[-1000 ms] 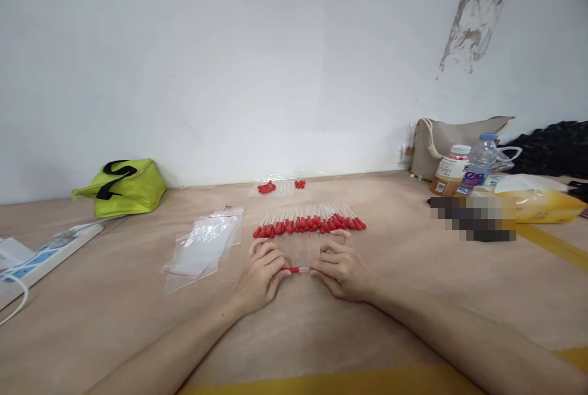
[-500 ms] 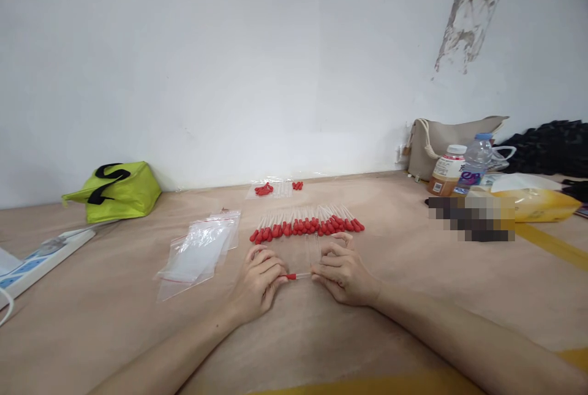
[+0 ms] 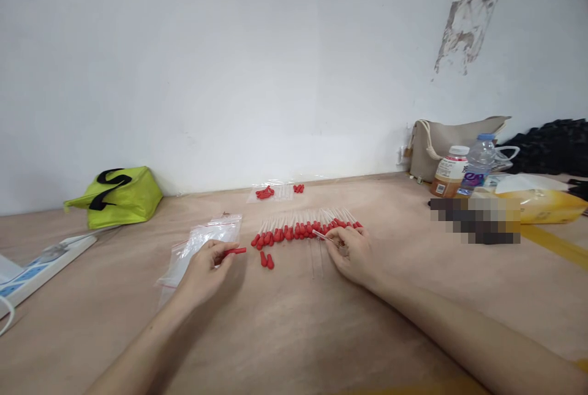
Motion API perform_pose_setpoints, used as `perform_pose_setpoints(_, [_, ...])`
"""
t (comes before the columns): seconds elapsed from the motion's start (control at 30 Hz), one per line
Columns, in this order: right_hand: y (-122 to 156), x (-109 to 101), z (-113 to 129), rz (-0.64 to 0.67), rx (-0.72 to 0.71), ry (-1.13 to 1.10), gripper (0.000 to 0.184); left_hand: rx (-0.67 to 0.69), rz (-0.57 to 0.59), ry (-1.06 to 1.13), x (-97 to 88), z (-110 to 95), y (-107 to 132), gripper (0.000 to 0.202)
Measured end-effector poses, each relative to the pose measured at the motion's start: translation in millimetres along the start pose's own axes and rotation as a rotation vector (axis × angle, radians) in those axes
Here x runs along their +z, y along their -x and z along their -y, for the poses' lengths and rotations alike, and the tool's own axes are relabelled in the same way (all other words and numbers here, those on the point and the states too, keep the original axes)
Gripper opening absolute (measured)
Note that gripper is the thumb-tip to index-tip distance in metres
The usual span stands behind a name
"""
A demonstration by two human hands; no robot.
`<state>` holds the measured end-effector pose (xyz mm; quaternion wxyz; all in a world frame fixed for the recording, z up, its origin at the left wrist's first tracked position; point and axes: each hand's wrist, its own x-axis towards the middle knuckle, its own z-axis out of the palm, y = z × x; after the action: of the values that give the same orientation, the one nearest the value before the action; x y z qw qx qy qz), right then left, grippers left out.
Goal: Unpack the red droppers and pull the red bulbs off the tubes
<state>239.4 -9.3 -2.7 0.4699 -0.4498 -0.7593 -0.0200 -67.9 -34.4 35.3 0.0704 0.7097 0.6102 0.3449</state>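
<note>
Between the thumb and fingers of my left hand (image 3: pixel 206 266) is a red rubber bulb (image 3: pixel 236 251), its narrow end pointing right. My right hand (image 3: pixel 354 255) pinches a thin clear dropper tube (image 3: pixel 321 234), whose free end points left and slightly up. A wide gap separates bulb and tube. Two loose red bulbs (image 3: pixel 267 260) lie on the table between my hands. Just beyond is a row of droppers (image 3: pixel 288 233), red bulbs toward me and clear stems pointing away; my right hand covers part of its right end. Bare clear tubes (image 3: pixel 313 263) lie beside my right fingers.
Clear zip bags (image 3: pixel 202 237) lie behind my left hand. Near the wall sits a bag with red bulbs (image 3: pixel 265 193). A green bag (image 3: pixel 126 196) and power strip (image 3: pixel 43 263) are left; bottles (image 3: pixel 450 171) and a yellow tissue pack (image 3: pixel 546 205) are right.
My hands have moved apart: the left went left and away with a red bulb, the right slightly away with a clear tube. Two loose bulbs now show where my left hand was.
</note>
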Motion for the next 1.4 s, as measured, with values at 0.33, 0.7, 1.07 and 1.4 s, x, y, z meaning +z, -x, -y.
perform_pose_setpoints(0.33, [0.4, 15.5, 0.3, 0.016, -0.19, 0.192, 0.018, -0.066, 0.052, 0.034, 24.2, 5.4, 6.2, 0.024])
perform_pose_setpoints(0.7, [3.0, 6.3, 9.7, 0.216, -0.214, 0.152, 0.033, -0.141, 0.12, 0.223, 29.1, 1.3, 4.0, 0.037])
perform_pose_setpoints(1.07, [5.6, 5.3, 5.7, 0.088, 0.007, 0.225, 0.022, -0.04, -0.003, -0.008, 29.2, 8.1, 5.5, 0.042])
perform_pose_setpoints(1.4, [5.4, 7.0, 1.7, 0.115, 0.061, 0.209, 0.023, 0.012, -0.054, -0.112, 20.0, 2.4, -4.7, 0.031])
